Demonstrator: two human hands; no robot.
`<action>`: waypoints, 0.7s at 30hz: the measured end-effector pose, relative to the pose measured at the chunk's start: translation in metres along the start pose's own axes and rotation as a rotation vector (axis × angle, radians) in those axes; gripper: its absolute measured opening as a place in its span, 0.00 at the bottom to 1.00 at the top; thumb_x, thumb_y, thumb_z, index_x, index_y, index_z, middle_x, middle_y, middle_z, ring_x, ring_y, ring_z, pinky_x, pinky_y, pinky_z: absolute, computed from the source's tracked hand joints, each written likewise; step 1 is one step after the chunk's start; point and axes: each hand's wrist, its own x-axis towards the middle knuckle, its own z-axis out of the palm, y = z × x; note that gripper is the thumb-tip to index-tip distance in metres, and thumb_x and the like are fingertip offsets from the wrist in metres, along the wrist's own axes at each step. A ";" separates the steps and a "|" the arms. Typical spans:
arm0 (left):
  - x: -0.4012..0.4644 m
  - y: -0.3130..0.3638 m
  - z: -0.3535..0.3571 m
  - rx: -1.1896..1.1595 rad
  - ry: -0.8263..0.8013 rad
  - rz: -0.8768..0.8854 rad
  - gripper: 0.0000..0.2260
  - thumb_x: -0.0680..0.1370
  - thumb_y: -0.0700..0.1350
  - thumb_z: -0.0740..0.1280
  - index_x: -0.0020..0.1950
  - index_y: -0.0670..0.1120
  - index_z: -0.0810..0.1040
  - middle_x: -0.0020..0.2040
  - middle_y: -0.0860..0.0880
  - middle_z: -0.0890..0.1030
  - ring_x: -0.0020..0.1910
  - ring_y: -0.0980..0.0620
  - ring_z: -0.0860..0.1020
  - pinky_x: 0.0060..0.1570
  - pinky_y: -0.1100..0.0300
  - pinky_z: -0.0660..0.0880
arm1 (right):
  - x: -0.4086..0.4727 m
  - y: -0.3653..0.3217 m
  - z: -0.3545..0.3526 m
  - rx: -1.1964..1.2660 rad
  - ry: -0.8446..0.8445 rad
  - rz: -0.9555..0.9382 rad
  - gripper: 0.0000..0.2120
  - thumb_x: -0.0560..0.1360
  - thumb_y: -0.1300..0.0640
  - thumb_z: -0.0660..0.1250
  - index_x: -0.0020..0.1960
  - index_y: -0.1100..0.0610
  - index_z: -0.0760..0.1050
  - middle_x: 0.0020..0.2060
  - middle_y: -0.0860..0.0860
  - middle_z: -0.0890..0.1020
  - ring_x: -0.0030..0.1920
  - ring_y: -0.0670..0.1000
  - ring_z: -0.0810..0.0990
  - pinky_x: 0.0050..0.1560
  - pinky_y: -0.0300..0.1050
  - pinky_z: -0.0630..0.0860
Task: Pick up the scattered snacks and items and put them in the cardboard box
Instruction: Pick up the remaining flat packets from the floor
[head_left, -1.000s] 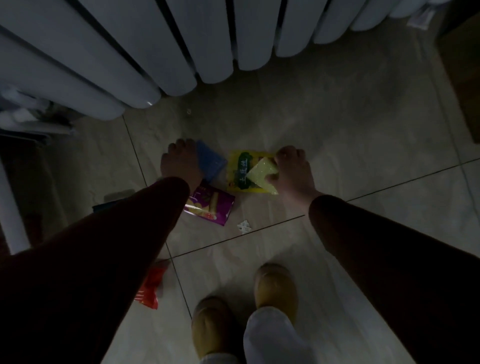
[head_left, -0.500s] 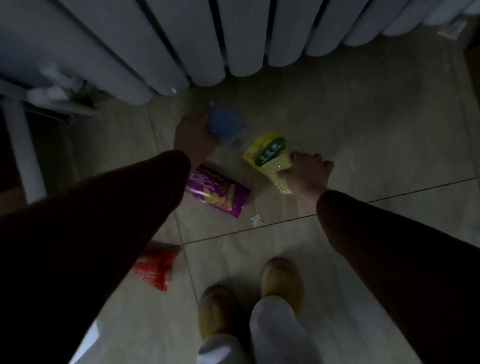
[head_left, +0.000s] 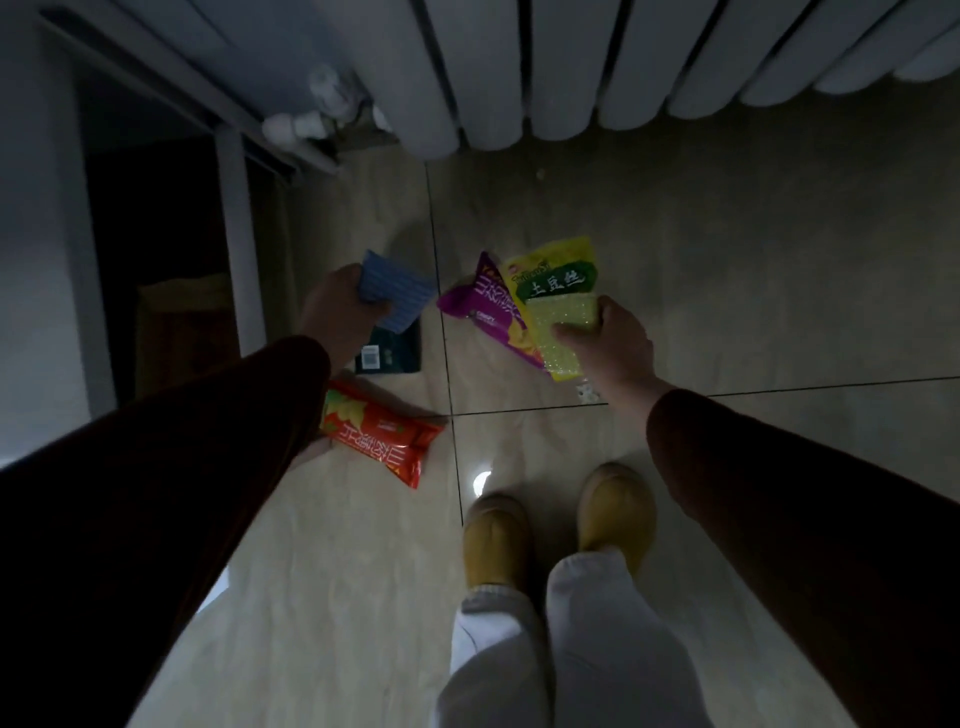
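Gripping a blue ribbed packet (head_left: 396, 292) with curled fingers, the left hand (head_left: 340, 310) hangs above a dark packet (head_left: 388, 352) and a red snack bag (head_left: 381, 430) on the floor (head_left: 727, 291); a purple snack bag (head_left: 493, 309) lies between the hands; the right hand (head_left: 605, 347) pinches a yellow snack bag (head_left: 558, 296)

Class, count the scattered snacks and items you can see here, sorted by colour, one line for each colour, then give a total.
Blue: 1, the blue item in the left hand
Yellow: 1, the yellow packet in the right hand
Purple: 1, the purple packet
Red: 1, the red packet on the floor
Dark: 1, the dark packet on the floor
Total: 5
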 end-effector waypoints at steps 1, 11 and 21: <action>-0.004 -0.008 0.005 -0.017 -0.003 -0.028 0.15 0.78 0.42 0.69 0.64 0.42 0.74 0.56 0.48 0.78 0.55 0.51 0.76 0.52 0.56 0.73 | -0.003 -0.001 0.007 0.017 -0.018 0.001 0.15 0.70 0.44 0.72 0.52 0.50 0.76 0.45 0.47 0.81 0.50 0.55 0.82 0.59 0.58 0.74; 0.008 -0.086 0.065 0.127 0.065 -0.254 0.22 0.77 0.49 0.70 0.63 0.37 0.71 0.59 0.37 0.73 0.55 0.39 0.76 0.47 0.52 0.69 | -0.003 0.004 0.058 0.040 -0.103 -0.080 0.21 0.67 0.42 0.71 0.57 0.50 0.78 0.45 0.46 0.83 0.47 0.50 0.83 0.46 0.46 0.79; 0.041 -0.099 0.096 -0.312 0.046 -0.528 0.40 0.67 0.44 0.81 0.69 0.41 0.59 0.60 0.44 0.72 0.56 0.44 0.75 0.56 0.49 0.76 | 0.020 0.020 0.078 -0.092 -0.089 -0.104 0.22 0.73 0.46 0.72 0.62 0.55 0.75 0.51 0.52 0.83 0.52 0.56 0.82 0.45 0.42 0.71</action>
